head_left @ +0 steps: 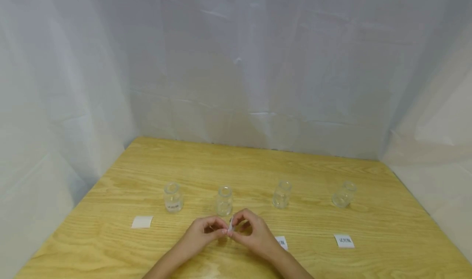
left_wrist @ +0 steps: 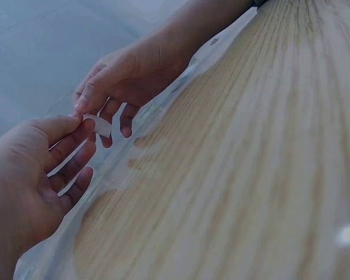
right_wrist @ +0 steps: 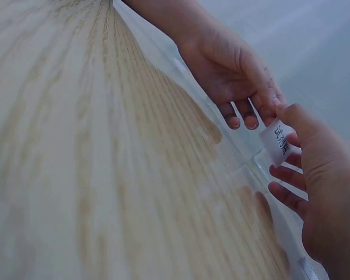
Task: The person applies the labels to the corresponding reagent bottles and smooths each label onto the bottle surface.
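Note:
Between the fingertips of both hands is a small white paper label [right_wrist: 275,143] with dark printed characters, held above the table. My right hand [head_left: 256,233] pinches it between thumb and forefinger. From the other side, my left hand [head_left: 199,234] pinches its corner, thumb and forefinger meeting the right fingertips; the other left fingers [left_wrist: 76,169] are loosely bent. Just beyond the hands, a clear glass bottle [head_left: 224,201] stands upright without a label showing. Another glass bottle [head_left: 173,198] at the left bears a printed label low on its front.
Two more glass bottles, one right of centre [head_left: 282,195] and one farther right [head_left: 344,194], stand in the same row. Printed labels lie near the right forearm [head_left: 282,242], partly hidden, and at the right [head_left: 344,241]. A blank whitish square [head_left: 141,221] lies left. White sheeting [head_left: 258,66] surrounds the wooden table.

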### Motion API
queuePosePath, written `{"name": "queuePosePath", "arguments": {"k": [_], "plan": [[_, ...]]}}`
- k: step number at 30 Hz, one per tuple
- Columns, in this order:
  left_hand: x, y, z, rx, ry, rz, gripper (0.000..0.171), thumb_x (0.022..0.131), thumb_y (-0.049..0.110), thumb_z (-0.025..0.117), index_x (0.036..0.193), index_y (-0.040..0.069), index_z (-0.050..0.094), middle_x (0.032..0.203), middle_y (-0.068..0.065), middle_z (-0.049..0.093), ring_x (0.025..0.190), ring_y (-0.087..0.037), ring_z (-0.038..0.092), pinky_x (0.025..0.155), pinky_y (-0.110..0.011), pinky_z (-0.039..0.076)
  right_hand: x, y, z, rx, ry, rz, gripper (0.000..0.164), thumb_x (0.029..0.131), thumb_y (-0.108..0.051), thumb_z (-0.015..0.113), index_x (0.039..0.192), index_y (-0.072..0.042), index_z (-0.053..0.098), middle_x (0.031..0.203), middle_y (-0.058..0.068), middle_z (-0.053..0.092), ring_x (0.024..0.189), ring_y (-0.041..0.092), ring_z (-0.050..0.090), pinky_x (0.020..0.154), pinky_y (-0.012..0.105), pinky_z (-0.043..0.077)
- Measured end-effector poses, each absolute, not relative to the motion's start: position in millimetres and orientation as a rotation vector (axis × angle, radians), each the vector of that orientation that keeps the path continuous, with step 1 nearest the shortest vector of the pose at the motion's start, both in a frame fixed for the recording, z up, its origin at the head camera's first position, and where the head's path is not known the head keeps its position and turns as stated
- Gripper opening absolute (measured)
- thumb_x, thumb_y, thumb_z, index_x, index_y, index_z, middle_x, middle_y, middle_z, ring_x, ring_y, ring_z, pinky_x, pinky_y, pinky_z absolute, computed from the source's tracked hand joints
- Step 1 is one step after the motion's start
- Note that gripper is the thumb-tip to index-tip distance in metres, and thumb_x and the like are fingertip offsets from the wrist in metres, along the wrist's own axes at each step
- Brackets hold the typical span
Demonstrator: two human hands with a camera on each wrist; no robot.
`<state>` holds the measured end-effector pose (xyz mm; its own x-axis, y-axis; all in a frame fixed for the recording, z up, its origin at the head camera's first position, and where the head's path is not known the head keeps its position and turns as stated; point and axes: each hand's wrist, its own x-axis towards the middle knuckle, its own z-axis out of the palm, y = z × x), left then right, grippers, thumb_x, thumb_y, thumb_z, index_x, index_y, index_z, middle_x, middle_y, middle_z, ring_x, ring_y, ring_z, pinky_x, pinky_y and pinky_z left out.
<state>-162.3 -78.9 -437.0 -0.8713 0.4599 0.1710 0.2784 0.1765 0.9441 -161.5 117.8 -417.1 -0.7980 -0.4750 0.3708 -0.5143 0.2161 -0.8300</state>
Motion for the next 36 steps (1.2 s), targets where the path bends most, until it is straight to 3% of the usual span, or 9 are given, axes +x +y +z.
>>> {"name": "queuePosePath", "arguments": {"k": [12, 19, 25, 30, 36], "plan": [[-162.1, -77.7, -438.1, 0.669, 2.306, 1.809, 0.014, 0.089, 0.016, 0.061, 0.096, 0.005, 0.064, 0.092, -0.003, 0.062, 0.083, -0.016, 0.057, 0.072, -0.027, 0.049, -160.4, 118.0, -416.0, 0.961, -2.426, 1.680, 0.011, 0.084, -0.002, 0.064, 0.092, -0.001, 0.057, 0.098, 0.011, 0.061, 0.094, 0.023, 0.057, 0.078, 0.041, 0.050], [-161.2, -76.8, -437.4, 0.653, 2.330, 1.849, 0.013, 0.089, 0.014, 0.062, 0.094, 0.002, 0.062, 0.099, -0.008, 0.062, 0.090, -0.019, 0.058, 0.077, -0.027, 0.049, -162.4, 119.0, -419.4, 1.004, -2.312, 1.733, 0.005, 0.085, 0.005, 0.059, 0.087, 0.001, 0.057, 0.109, 0.022, 0.057, 0.099, 0.033, 0.055, 0.077, 0.037, 0.051], [-160.5, -78.0, -436.9, 0.662, 2.305, 1.879, 0.014, 0.090, 0.014, 0.060, 0.093, 0.001, 0.061, 0.106, -0.013, 0.061, 0.098, -0.026, 0.057, 0.080, -0.026, 0.049, -163.6, 119.3, -420.3, 0.981, -2.288, 1.802, 0.006, 0.085, 0.007, 0.058, 0.087, 0.001, 0.057, 0.109, 0.025, 0.055, 0.099, 0.032, 0.054, 0.077, 0.037, 0.051], [-160.6, -78.9, -436.2, 0.664, 2.274, 1.898, 0.015, 0.090, 0.014, 0.059, 0.093, 0.000, 0.060, 0.108, -0.016, 0.059, 0.102, -0.032, 0.054, 0.081, -0.026, 0.049, -162.9, 119.1, -418.5, 0.953, -2.297, 1.829, 0.003, 0.086, 0.006, 0.057, 0.086, 0.003, 0.057, 0.109, 0.024, 0.056, 0.100, 0.031, 0.055, 0.077, 0.038, 0.051], [-160.9, -79.7, -434.0, 0.642, 2.291, 1.894, 0.015, 0.090, 0.015, 0.059, 0.094, 0.000, 0.061, 0.105, -0.013, 0.061, 0.100, -0.030, 0.055, 0.081, -0.027, 0.049, -162.0, 118.6, -415.1, 0.849, -2.343, 1.881, 0.003, 0.087, 0.003, 0.057, 0.089, 0.001, 0.059, 0.109, 0.018, 0.058, 0.102, 0.026, 0.053, 0.079, 0.037, 0.048]]}}
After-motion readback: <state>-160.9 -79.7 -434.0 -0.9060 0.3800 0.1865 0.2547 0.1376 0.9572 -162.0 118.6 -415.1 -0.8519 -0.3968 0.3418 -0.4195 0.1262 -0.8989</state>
